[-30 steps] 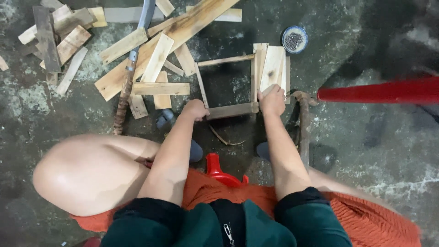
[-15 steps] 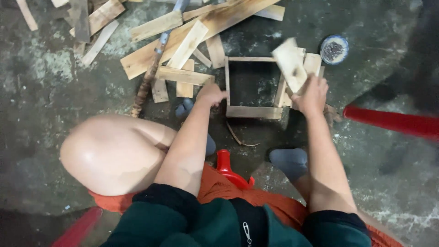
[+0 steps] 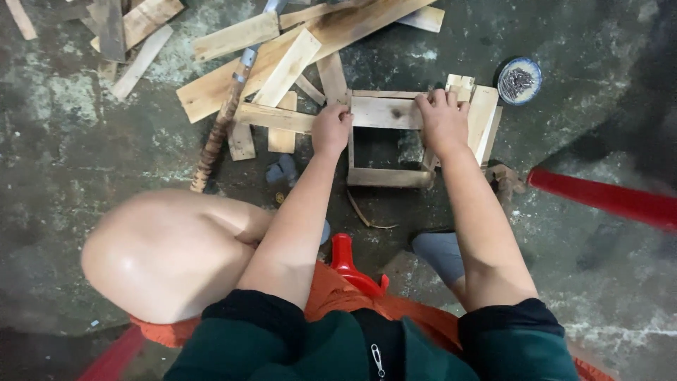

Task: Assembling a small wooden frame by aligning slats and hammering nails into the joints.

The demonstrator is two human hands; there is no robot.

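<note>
Left hand [image 3: 331, 129] grips left corner of square wooden frame [image 3: 386, 176]; right hand [image 3: 442, 120] presses flat wooden slat [image 3: 384, 113] across frame top, on concrete floor [image 3: 63, 155].

L hand [image 3: 331, 129] & R hand [image 3: 442, 121] press wood slat [image 3: 384, 112] onto square frame [image 3: 388, 176] on floor.
</note>
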